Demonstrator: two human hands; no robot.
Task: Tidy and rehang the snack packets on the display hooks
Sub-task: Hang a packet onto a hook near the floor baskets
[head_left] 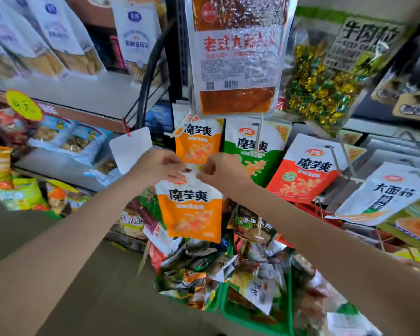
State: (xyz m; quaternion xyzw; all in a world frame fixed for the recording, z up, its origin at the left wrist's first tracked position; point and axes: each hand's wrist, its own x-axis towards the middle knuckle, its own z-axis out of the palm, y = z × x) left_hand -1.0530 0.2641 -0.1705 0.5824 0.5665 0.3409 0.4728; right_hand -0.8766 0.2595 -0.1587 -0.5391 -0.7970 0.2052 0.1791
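Right by the crowded shop shelves (83, 95), both hands, left (159, 166) and right (220, 172), pinch the top of an orange snack packet (190, 212) below hanging packets (199, 139), above a green basket (228, 309) of loose snacks.

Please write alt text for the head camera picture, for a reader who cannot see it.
Both hands, left hand and right hand, hold the top edge of an orange snack packet in front of a shop display. Behind it a matching orange packet, a green packet and a red packet hang on hooks. Below, loose packets fill a green basket.
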